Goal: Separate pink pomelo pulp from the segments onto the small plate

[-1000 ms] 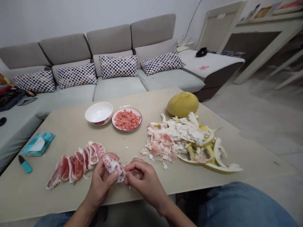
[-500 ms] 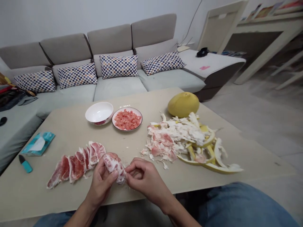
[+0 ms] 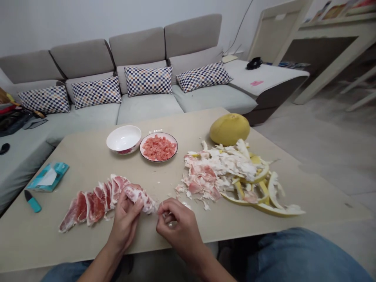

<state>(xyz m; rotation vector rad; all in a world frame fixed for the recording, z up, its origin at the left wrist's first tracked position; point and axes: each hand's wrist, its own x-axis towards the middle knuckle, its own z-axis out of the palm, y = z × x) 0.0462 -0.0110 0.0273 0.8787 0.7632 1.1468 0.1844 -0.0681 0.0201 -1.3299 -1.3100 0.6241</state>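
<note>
My left hand (image 3: 125,217) is closed around a pomelo segment (image 3: 140,199), pink under patchy white membrane, held above the near side of the table. Just right of the segment's tip, my right hand (image 3: 178,223) is closed in a pinch; a thin pale bit seems to show at its fingertips, too small to make out. Left of my left hand lies a row of several pomelo segments (image 3: 94,205) with pink flesh and white skin. Beyond my right hand is a heap of white and pinkish membrane scraps (image 3: 214,172) mixed with yellow-green pomelo rind strips (image 3: 261,188).
Farther back stand a white bowl (image 3: 123,140) and a plate of pink pomelo pulp (image 3: 159,147). A whole pomelo (image 3: 229,129) sits behind the heap. At the left are a tissue pack (image 3: 49,178) and a teal-handled knife (image 3: 33,201). A sofa (image 3: 143,109) stands behind the table (image 3: 88,156).
My right hand has drawn slightly away from the segment's end, leaving a small gap. The segment has tilted flatter in my left hand. The view has shifted a little.
</note>
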